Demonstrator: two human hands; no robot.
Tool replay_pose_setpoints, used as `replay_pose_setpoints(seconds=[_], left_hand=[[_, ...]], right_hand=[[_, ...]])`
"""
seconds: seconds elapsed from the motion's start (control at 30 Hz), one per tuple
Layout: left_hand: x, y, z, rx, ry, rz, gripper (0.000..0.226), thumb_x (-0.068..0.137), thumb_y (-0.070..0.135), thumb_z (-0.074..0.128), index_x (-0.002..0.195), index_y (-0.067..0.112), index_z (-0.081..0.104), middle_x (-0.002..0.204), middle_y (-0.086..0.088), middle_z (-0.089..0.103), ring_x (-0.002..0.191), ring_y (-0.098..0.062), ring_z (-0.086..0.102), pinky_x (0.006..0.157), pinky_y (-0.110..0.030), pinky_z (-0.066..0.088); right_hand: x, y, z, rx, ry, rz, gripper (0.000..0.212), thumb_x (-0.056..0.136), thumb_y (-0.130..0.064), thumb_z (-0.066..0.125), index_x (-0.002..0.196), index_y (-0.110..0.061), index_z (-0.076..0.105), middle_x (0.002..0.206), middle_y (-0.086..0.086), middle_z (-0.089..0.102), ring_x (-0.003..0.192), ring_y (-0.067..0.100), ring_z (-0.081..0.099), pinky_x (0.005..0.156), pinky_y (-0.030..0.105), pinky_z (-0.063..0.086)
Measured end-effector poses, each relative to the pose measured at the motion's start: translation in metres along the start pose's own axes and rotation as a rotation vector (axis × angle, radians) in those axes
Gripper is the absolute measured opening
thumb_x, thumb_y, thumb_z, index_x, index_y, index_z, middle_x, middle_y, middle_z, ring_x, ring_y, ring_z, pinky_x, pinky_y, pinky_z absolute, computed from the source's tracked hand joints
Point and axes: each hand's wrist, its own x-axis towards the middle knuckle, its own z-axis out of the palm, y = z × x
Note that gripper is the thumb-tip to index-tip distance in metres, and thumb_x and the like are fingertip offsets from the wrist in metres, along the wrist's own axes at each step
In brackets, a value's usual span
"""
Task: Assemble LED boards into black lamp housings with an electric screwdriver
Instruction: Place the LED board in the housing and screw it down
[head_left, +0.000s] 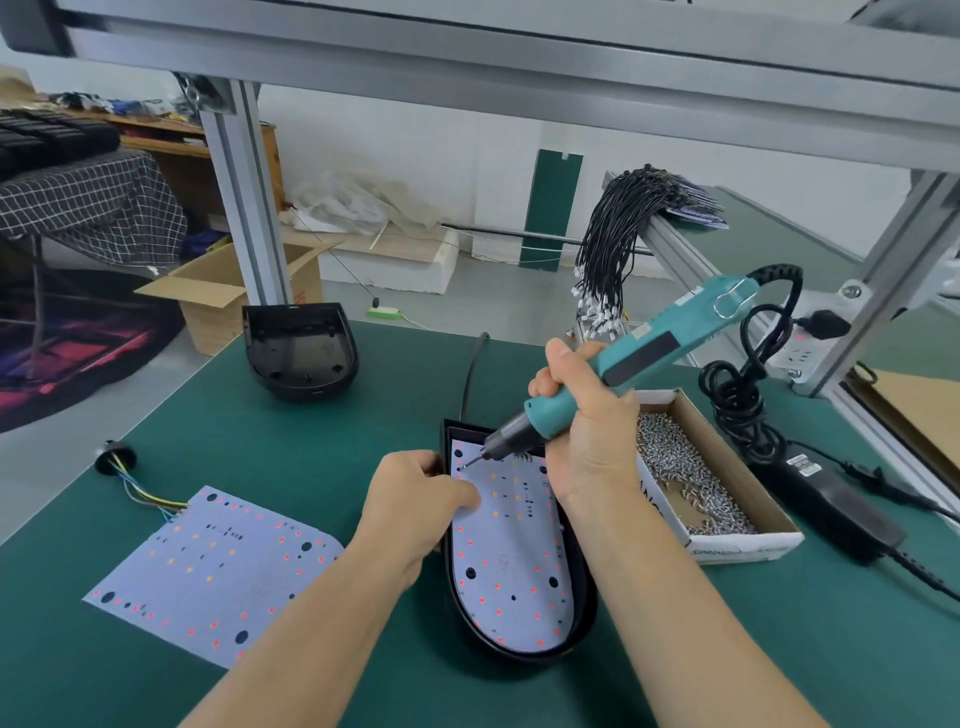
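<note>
A black lamp housing (584, 587) lies on the green mat in front of me with a white LED board (511, 561) seated inside it. My right hand (587, 426) grips a teal electric screwdriver (649, 345), and its bit tip touches the board's far left corner. My left hand (415, 499) holds the housing's left rim, fingers curled by that corner. A second LED board (208, 571) with coloured wires lies flat to the left. An empty black housing (301, 353) sits further back.
A cardboard box of silver screws (696, 467) stands right of the housing. The screwdriver's black cable and power adapter (826, 499) lie at the right. A bundle of black wires (618, 244) hangs behind. Aluminium frame posts (244, 208) stand at the bench's back edge.
</note>
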Motion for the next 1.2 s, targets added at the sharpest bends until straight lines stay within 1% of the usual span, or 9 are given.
replay_pose_setpoints(seconds=[0.23, 0.43, 0.5, 0.57, 0.67, 0.73, 0.9, 1.07, 1.2], left_hand=[[0.0, 0.0, 0.001, 0.018, -0.003, 0.023, 0.048, 0.045, 0.01, 0.059, 0.086, -0.016, 0.055, 0.072, -0.011, 0.047, 0.066, -0.023, 0.038, 0.062, -0.036, 0.031], [0.001, -0.003, 0.0, -0.018, 0.014, 0.01, 0.044, 0.05, 0.006, 0.064, 0.087, -0.017, 0.056, 0.072, -0.012, 0.049, 0.067, -0.023, 0.04, 0.064, -0.036, 0.03], [0.002, -0.005, -0.001, -0.037, 0.019, 0.001, 0.038, 0.057, 0.001, 0.067, 0.089, -0.018, 0.056, 0.072, -0.012, 0.052, 0.067, -0.023, 0.043, 0.065, -0.036, 0.032], [0.002, -0.005, -0.001, -0.041, 0.021, -0.005, 0.035, 0.06, -0.001, 0.067, 0.089, -0.017, 0.058, 0.072, -0.013, 0.054, 0.067, -0.023, 0.044, 0.065, -0.036, 0.033], [0.0, -0.003, -0.001, -0.043, 0.015, -0.006, 0.044, 0.052, 0.006, 0.067, 0.089, -0.017, 0.057, 0.071, -0.012, 0.052, 0.067, -0.023, 0.044, 0.065, -0.036, 0.034], [-0.002, -0.001, 0.0, -0.035, 0.016, -0.002, 0.049, 0.047, 0.009, 0.065, 0.088, -0.017, 0.056, 0.071, -0.012, 0.051, 0.067, -0.023, 0.043, 0.065, -0.036, 0.034], [-0.006, 0.004, 0.0, -0.014, 0.014, -0.017, 0.053, 0.043, 0.012, 0.061, 0.088, -0.015, 0.059, 0.071, -0.012, 0.052, 0.066, -0.023, 0.044, 0.064, -0.036, 0.035], [-0.008, 0.003, 0.0, -0.047, 0.023, -0.033, 0.055, 0.043, 0.011, 0.061, 0.091, -0.017, 0.057, 0.072, -0.014, 0.053, 0.067, -0.023, 0.046, 0.065, -0.036, 0.035], [-0.008, 0.002, 0.0, -0.076, 0.029, -0.034, 0.056, 0.043, 0.01, 0.061, 0.091, -0.018, 0.054, 0.073, -0.013, 0.052, 0.068, -0.023, 0.045, 0.066, -0.036, 0.034]], right_hand=[[0.003, 0.001, 0.002, -0.037, -0.026, 0.011, 0.039, 0.079, 0.0, 0.067, 0.054, -0.025, 0.051, 0.051, -0.006, 0.047, 0.047, 0.011, 0.044, 0.054, 0.023, 0.042], [0.008, -0.001, 0.009, -0.217, -0.236, 0.075, 0.028, 0.064, -0.019, 0.081, 0.056, -0.027, 0.056, 0.056, -0.005, 0.047, 0.056, 0.015, 0.043, 0.064, 0.028, 0.04], [0.008, -0.006, 0.007, -0.167, -0.367, 0.17, 0.042, 0.052, -0.042, 0.091, 0.07, -0.026, 0.056, 0.065, -0.004, 0.05, 0.062, 0.014, 0.046, 0.066, 0.026, 0.041], [0.008, -0.012, 0.003, -0.119, -0.43, 0.235, 0.059, 0.051, -0.055, 0.089, 0.08, -0.02, 0.052, 0.072, -0.002, 0.051, 0.066, 0.015, 0.049, 0.07, 0.026, 0.043], [0.008, -0.015, 0.001, -0.154, -0.463, 0.215, 0.027, 0.069, -0.035, 0.079, 0.075, -0.021, 0.056, 0.072, -0.001, 0.051, 0.068, 0.015, 0.051, 0.074, 0.029, 0.043], [0.008, -0.016, 0.003, -0.166, -0.469, 0.215, 0.012, 0.072, -0.028, 0.069, 0.072, -0.024, 0.058, 0.072, -0.002, 0.051, 0.068, 0.015, 0.051, 0.074, 0.029, 0.043], [0.013, -0.017, 0.004, -0.162, -0.574, 0.263, 0.014, 0.067, -0.022, 0.07, 0.077, -0.021, 0.061, 0.073, -0.002, 0.053, 0.068, 0.018, 0.05, 0.074, 0.03, 0.043], [0.016, -0.024, -0.001, 0.068, -0.402, 0.213, 0.057, 0.048, -0.036, 0.092, 0.081, -0.016, 0.05, 0.071, 0.001, 0.049, 0.065, 0.016, 0.048, 0.07, 0.026, 0.043], [0.023, -0.047, -0.018, 0.195, -0.232, 0.15, 0.058, 0.047, -0.035, 0.093, 0.079, -0.017, 0.048, 0.072, 0.0, 0.048, 0.063, 0.014, 0.046, 0.074, 0.028, 0.04]])
